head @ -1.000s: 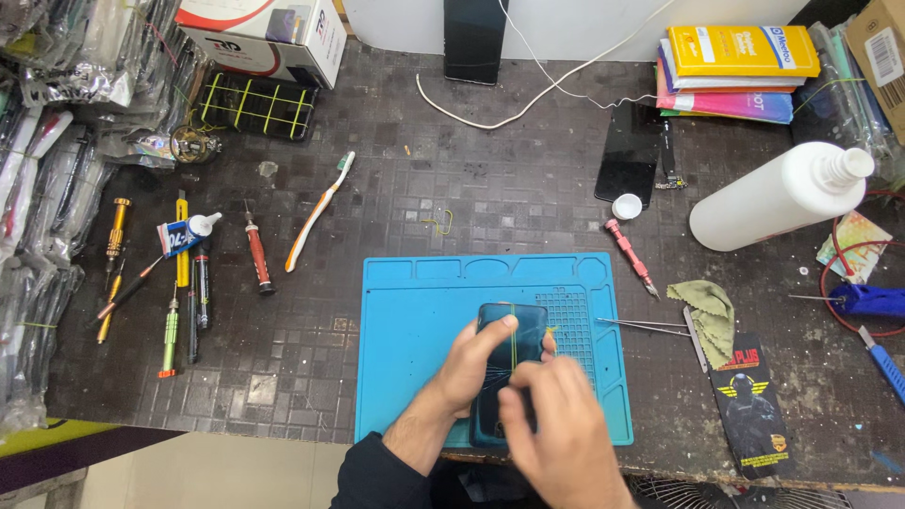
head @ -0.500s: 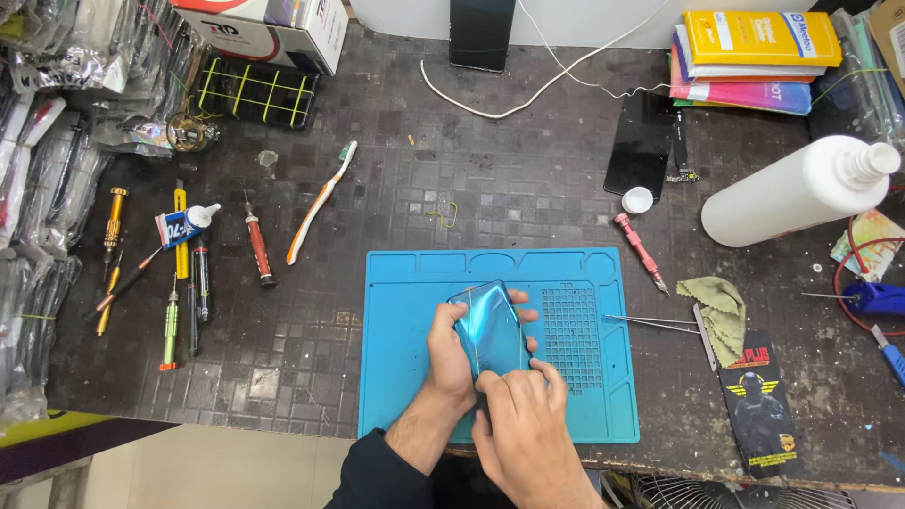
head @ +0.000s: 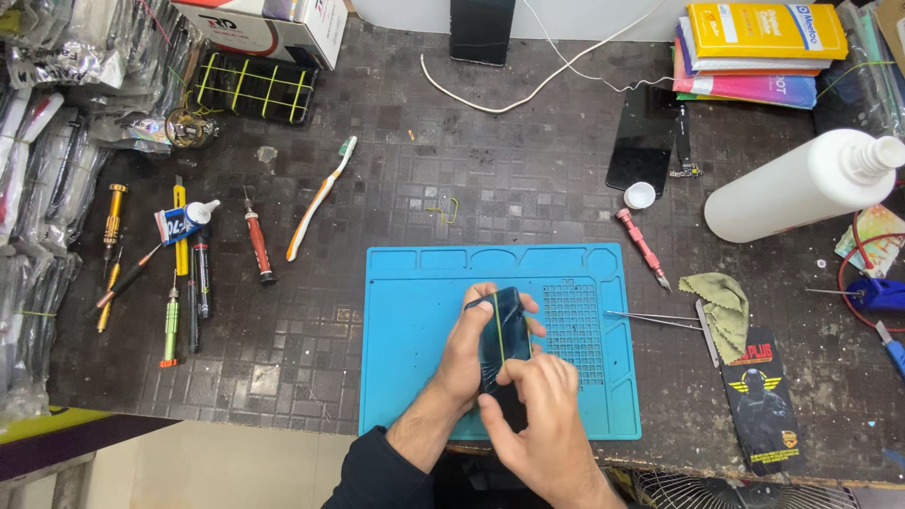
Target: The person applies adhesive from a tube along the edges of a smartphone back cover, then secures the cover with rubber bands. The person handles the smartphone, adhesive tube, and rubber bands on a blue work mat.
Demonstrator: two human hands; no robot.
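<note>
Item held: dark smartphone (head: 500,335), tilted on edge above the blue silicone work mat (head: 415,377), a thin yellow rubber band (head: 497,325) running lengthwise round its body.
Left hand (head: 468,363): wrapped round the phone's left edge, fingers showing past the far side; grasping it.
Right hand (head: 542,415): closed on the phone's lower end, thumb and fingers pinching near the band.
Location: over the mat's middle, at the near edge of the table (head: 471,170).
Risk, slip: the phone is lifted off the mat and held at an angle; a loosened grip would likely drop it onto the mat or past the table edge.
Risk, band: the stretched band could snap or roll off the corner and flick away.
Risk, nearby tools: tweezers (head: 650,319) lie just right of the hands, tips toward them; a stray sweep could catch them.
Risk, bottle: white squeeze bottle (head: 801,184) lies on its side, well apart; leakage cannot be judged.
</note>
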